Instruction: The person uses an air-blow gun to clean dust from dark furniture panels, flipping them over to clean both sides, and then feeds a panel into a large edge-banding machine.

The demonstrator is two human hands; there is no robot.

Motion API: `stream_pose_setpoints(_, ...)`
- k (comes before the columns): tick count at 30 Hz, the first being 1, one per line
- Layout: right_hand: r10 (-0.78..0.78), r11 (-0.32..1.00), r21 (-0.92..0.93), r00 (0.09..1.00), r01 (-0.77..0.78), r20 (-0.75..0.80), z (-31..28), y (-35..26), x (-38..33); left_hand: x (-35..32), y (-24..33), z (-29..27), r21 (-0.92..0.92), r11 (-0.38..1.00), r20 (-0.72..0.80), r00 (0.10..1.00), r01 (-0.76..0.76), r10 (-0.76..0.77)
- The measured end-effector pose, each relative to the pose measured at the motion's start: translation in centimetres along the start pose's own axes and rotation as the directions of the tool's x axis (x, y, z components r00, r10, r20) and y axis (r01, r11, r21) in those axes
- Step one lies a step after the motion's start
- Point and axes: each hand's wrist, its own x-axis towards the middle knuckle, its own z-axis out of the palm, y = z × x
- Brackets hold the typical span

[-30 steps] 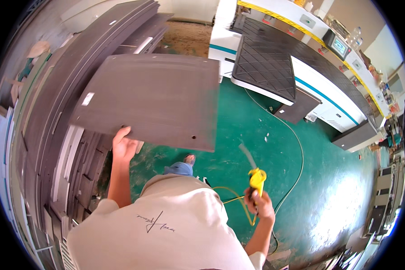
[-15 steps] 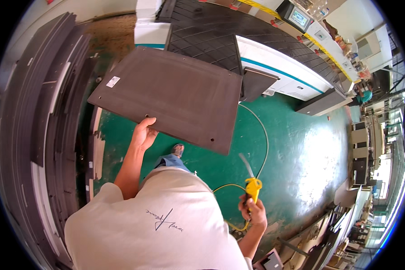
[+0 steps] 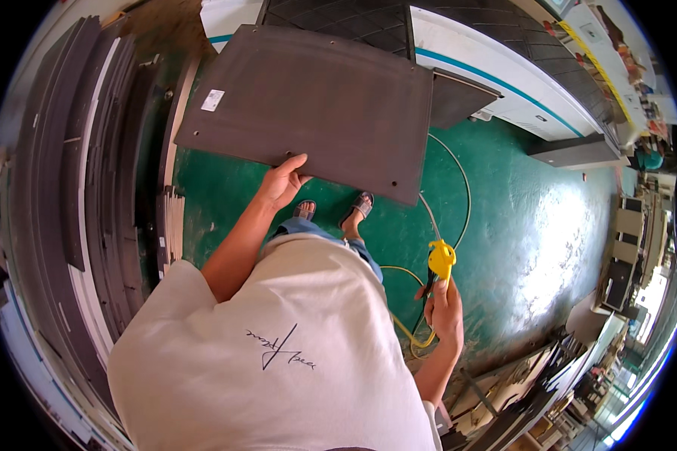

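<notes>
I am looking down over a white T-shirt [image 3: 278, 353] at two bare hands; the left hand [image 3: 282, 183] is gripping the near edge of a large dark grey panel [image 3: 308, 105], thumb lying on top and fingers going under, so the panel is hanging out in front of me, nearly flat, above the green floor [image 3: 519, 218]; a small white label [image 3: 213, 100] is sitting near the panel's left corner; the right hand [image 3: 445, 310] is closing around a yellow air blow gun [image 3: 439, 259], nozzle pointing up and away, its yellow hose [image 3: 406, 331] looping down beside my leg; sandalled feet [image 3: 335, 213] are showing just under the panel's edge; stacked dark boards [image 3: 83, 188] are leaning at the left, and a white machine with a dark gridded bed [image 3: 504, 83] is standing beyond the panel.
</notes>
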Motion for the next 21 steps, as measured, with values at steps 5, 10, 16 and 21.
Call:
stream_pose_setpoints(5,-0.142,0.875,-0.468,0.99,0.124,-0.002,-5.3,-4.7,6.5,4.8,-4.3,1.7,0.203,0.915,-0.262,0.92,0.349,-0.292)
stream_pose_setpoints(10,-0.104,0.765,-0.638,0.995,0.085,0.008,-8.9,-6.8,11.1,6.1,-6.6,2.8,0.396,0.823,-0.239,0.911,0.406,-0.335)
stream_pose_setpoints(16,-0.152,0.617,-0.736,0.96,0.278,0.236,-9.3,-8.7,17.1,3.4,-6.5,4.8,0.747,0.612,-0.42,0.898,0.26,0.13)
stream_pose_setpoints(21,-0.203,0.5,-0.656,0.813,0.565,0.545,-2.8,-12.9,18.9,-0.3,-3.2,0.5,0.905,0.247,-0.412,0.572,0.346,0.709)
